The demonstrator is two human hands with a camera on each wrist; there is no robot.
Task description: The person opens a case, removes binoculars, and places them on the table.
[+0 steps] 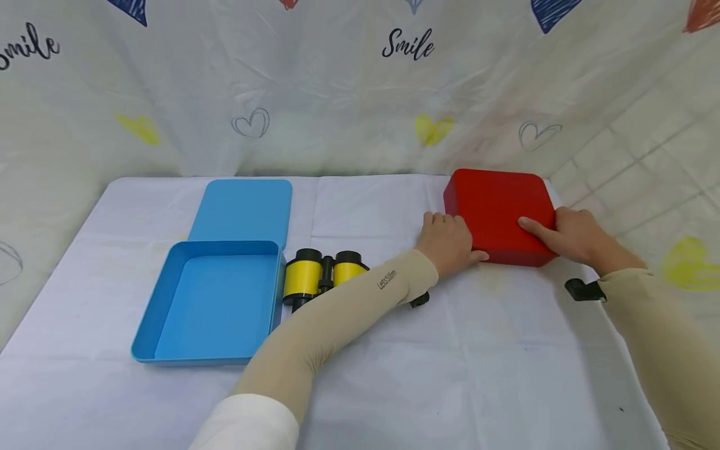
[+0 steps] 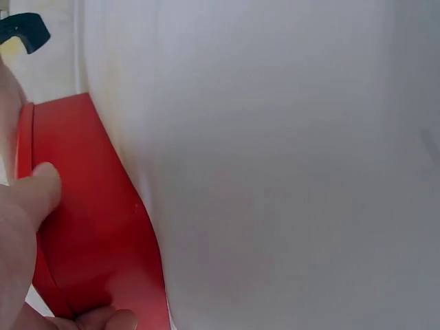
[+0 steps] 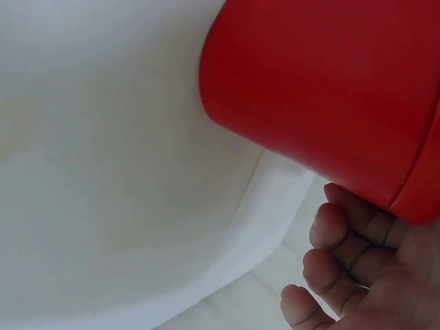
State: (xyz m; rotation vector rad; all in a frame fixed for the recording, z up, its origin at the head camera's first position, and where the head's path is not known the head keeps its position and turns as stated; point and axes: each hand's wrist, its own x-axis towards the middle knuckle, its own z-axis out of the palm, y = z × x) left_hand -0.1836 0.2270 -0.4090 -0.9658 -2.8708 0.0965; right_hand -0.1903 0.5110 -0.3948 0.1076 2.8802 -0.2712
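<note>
A red lidded box [image 1: 500, 212] lies at the right back of the table, between both hands. My left hand [image 1: 445, 244] holds its near left corner, the thumb [image 2: 42, 189] against one side and the other fingers around the corner. At the right side, my right hand [image 1: 587, 237] grips the box with its thumb over the lid. The right wrist view shows that hand's other fingers [image 3: 330, 271] curved beside the box wall. Yellow and black binoculars [image 1: 304, 278] lie partly hidden beneath the left forearm in the head view.
An uncovered blue box [image 1: 219, 306] stands on the left of the white-covered table [image 1: 360, 406], its flat blue lid [image 1: 242, 209] lying behind it. A printed sheet [image 1: 337, 75] hangs along the back. The table's right edge runs close by the right arm.
</note>
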